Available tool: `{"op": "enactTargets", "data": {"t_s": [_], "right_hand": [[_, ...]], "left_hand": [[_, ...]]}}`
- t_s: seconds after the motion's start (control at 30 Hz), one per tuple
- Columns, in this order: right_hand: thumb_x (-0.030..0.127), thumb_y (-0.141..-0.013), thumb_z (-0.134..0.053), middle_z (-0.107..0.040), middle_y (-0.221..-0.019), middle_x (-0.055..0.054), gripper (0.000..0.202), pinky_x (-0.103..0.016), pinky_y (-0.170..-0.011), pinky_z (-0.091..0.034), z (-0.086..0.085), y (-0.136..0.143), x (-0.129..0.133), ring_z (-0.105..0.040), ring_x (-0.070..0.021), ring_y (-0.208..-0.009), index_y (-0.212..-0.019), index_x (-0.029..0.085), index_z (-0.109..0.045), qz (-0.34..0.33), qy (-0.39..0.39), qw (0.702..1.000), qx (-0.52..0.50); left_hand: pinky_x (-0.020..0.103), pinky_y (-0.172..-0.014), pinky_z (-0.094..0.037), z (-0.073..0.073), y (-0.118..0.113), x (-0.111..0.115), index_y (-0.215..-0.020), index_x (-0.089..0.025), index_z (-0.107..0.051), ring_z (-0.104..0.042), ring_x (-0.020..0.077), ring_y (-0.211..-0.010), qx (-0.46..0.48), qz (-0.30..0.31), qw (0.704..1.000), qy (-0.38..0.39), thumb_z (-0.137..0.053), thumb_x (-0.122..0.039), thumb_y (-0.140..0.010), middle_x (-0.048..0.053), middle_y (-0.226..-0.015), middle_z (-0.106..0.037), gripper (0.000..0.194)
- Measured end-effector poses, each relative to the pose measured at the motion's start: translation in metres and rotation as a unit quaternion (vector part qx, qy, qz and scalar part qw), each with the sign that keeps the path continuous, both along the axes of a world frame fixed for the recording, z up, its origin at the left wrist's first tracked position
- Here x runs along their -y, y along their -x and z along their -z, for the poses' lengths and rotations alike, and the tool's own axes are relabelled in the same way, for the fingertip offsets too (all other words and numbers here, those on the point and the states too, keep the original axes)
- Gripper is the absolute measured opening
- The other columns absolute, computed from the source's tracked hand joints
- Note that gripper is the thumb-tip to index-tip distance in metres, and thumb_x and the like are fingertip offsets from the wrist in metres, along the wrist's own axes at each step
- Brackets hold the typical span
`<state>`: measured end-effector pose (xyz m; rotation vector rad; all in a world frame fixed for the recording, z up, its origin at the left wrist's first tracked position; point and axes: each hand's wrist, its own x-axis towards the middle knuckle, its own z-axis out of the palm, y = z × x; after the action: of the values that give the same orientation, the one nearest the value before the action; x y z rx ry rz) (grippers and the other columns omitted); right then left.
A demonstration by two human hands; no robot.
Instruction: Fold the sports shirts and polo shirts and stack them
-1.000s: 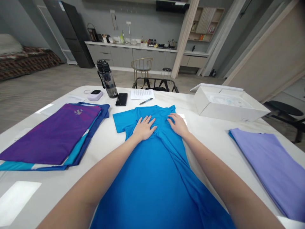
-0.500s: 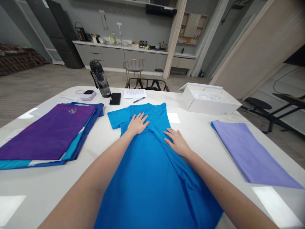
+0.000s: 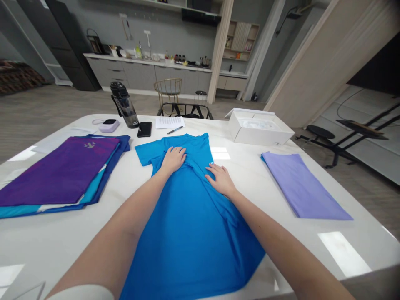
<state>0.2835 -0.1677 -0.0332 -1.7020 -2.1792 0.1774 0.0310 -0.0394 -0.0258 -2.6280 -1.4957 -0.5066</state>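
A blue T-shirt (image 3: 190,233) lies spread on the white table (image 3: 125,179), its collar at the far end and its left sleeve stretched out. The right sleeve does not show, and long creases run down the right side. My left hand (image 3: 173,160) rests flat on the upper chest, fingers extended and close together. On the right edge of the shirt, below the shoulder, lies my right hand (image 3: 221,179) with its fingers spread. Neither hand grips the cloth. A small white print beside my right fingertips is partly visible.
Stacked folded shirts, purple on top (image 3: 65,171), lie at left; a folded lavender shirt (image 3: 303,187) lies at right. Along the far side are a water bottle (image 3: 125,106), phone (image 3: 144,129), lilac device (image 3: 108,126), paper (image 3: 168,122), pen (image 3: 175,130) and open white box (image 3: 258,131).
My left fingers have drawn closer together on the chest of the shirt. The view has shifted slightly, and more of the shirt's lower hem shows.
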Motion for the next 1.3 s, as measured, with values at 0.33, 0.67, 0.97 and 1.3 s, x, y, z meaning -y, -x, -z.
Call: {"op": "enactTargets", "data": {"t_s": [0.33, 0.67, 0.97, 1.3], "right_hand": [[0.051, -0.099, -0.049, -0.054, -0.147, -0.012, 0.046, -0.049, -0.116, -0.031, 0.001, -0.001, 0.000, -0.048, -0.0269, -0.137, -0.133, 0.023, -0.063, 0.008, -0.042, 0.999, 0.007], [0.049, -0.093, -0.059, -0.067, -0.107, -0.010, 0.037, -0.038, -0.096, -0.047, -0.004, -0.004, 0.008, -0.063, -0.0247, -0.101, -0.112, 0.020, -0.070, 0.054, -0.066, 0.995, -0.048], [0.065, -0.090, -0.054, -0.067, -0.070, -0.001, 0.048, -0.028, -0.063, -0.043, -0.024, -0.037, 0.094, -0.062, -0.0186, -0.068, -0.080, 0.021, -0.070, 0.055, 0.102, 0.985, -0.128], [0.045, -0.087, -0.064, -0.070, -0.079, -0.004, 0.023, -0.029, -0.062, -0.043, -0.049, -0.044, 0.213, -0.065, -0.0220, -0.073, -0.077, 0.024, -0.061, 0.131, 0.145, 0.980, -0.027]], "left_hand": [[0.043, -0.120, -0.030, -0.004, -0.020, 0.117, -0.148, -0.026, -0.049, -0.041, 0.0232, -0.143, 0.012, 0.103, 0.992, 0.066, -0.039, -0.038, -0.103, 0.008, -0.156, -0.045, 0.047], [0.054, -0.124, -0.014, 0.001, -0.015, 0.144, -0.155, -0.041, -0.035, -0.024, 0.0244, -0.153, -0.041, 0.106, 0.986, 0.119, -0.023, -0.055, -0.104, 0.000, -0.166, -0.029, 0.054], [0.053, -0.124, -0.014, 0.000, -0.016, 0.145, -0.155, -0.038, -0.036, -0.024, 0.0243, -0.153, -0.045, 0.102, 0.985, 0.128, -0.023, -0.055, -0.104, 0.000, -0.165, -0.030, 0.055], [0.043, -0.099, -0.043, -0.017, -0.031, 0.132, -0.145, -0.027, -0.050, -0.054, 0.0271, -0.117, -0.053, 0.096, 0.993, 0.032, -0.036, -0.026, -0.102, 0.012, -0.129, -0.059, 0.045]]}}
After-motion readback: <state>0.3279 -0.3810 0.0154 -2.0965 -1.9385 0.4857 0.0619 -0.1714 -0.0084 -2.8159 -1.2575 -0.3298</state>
